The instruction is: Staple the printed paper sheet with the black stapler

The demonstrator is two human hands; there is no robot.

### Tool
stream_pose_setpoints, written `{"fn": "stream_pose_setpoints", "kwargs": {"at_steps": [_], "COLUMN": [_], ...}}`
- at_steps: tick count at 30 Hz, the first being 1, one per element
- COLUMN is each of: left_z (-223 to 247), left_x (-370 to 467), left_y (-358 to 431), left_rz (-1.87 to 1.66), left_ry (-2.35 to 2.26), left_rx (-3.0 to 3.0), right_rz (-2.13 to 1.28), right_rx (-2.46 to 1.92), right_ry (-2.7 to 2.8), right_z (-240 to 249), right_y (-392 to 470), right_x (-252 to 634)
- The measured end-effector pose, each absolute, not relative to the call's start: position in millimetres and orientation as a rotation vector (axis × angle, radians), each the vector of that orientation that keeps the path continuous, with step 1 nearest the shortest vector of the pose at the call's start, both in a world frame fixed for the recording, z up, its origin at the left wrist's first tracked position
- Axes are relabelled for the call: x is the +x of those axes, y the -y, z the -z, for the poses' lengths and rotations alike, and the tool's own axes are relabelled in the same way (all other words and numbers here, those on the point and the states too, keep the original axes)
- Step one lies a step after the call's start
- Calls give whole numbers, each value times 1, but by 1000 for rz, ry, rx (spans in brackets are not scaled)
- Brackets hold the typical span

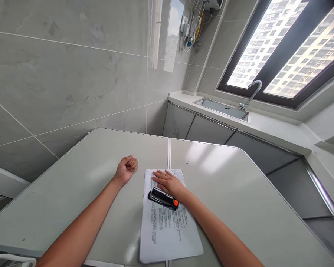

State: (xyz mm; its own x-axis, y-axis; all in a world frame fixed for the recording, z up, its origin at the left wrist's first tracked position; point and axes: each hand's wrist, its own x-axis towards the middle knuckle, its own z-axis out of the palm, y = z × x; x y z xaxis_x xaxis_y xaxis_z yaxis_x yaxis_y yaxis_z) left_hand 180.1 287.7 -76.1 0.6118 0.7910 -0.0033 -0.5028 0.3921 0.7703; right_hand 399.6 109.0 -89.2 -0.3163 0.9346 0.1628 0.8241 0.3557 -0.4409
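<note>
My left hand rests on the table in a loose fist, a short way left of the papers, and nothing shows in it. Flat on the upper part of a stack of printed papers lies my right hand, palm down with its fingers spread. Just below that hand, a black stapler with an orange end lies slantwise on the top sheet. The fingers are beside the stapler, not around it. Rows of small dark text cover much of the sheet, too small to read.
The pale folding table has a seam down its middle, running under the papers. A tiny dark speck sits right of the seam. Beyond stand a counter with a sink, a faucet and a window. A tiled wall rises at the left.
</note>
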Motion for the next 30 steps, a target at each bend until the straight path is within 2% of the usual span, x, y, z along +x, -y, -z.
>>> {"fn": "stream_pose_setpoints", "kwargs": {"at_steps": [10, 12, 15, 19, 23, 30], "left_z": [67, 69, 73, 79, 87, 90], "left_x": [165, 166, 174, 185, 182, 164], "left_y": [-307, -305, -297, -290, -298, -313], "left_rz": [-935, -988, -1033, -781, -538, -552], "left_ry": [-467, -538, -651, -562, -523, -441], "left_rx": [909, 1060, 1437, 2018, 2293, 2316], "right_rz": [-343, -338, -224, 29, -49, -47], "right_rx": [-1553, -1564, -1795, -2079, -2078, -1970], "right_ry": [2120, 1975, 1470, 979, 991, 1124], "right_z": [95, 90, 83, 91, 107, 102], "right_y": [-152, -152, -144, -129, -123, -130], "right_x": [343, 360, 412, 485, 508, 482]}}
